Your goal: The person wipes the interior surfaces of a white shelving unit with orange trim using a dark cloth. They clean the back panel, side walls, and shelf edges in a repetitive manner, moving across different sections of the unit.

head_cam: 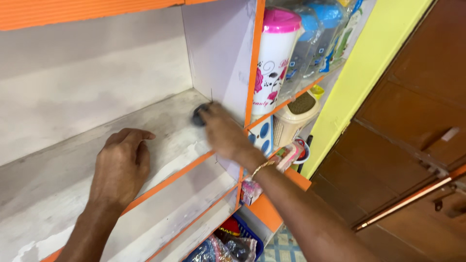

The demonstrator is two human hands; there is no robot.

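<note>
Two hands work on one shelf [160, 121], a dusty white board with an orange front edge; the right hand [221, 128] reaches to the shelf's back right corner, where the board meets the white side panel [218, 53], and closes around a small dark round object [198, 116]; the left hand [121, 165] lies flat and open on the board nearer the front edge, holding nothing.

Risk, as a judgement: the right hand is blurred, so the firmness of its hold on the dark round object cannot be confirmed; a loose hold could let the object slip and roll toward the orange front edge and off onto the lower shelves [194, 213]; the board appears dusty, which could reduce friction under the left hand; the right forearm passes close to a white tumbler with a pink lid [273, 58] and a beige container [293, 119] in the next compartment, so a wide swing could knock them.

Appearance of the object: dark, nearly black, rounded, small, partly hidden by the fingers; its material and exact form cannot be told.
</note>
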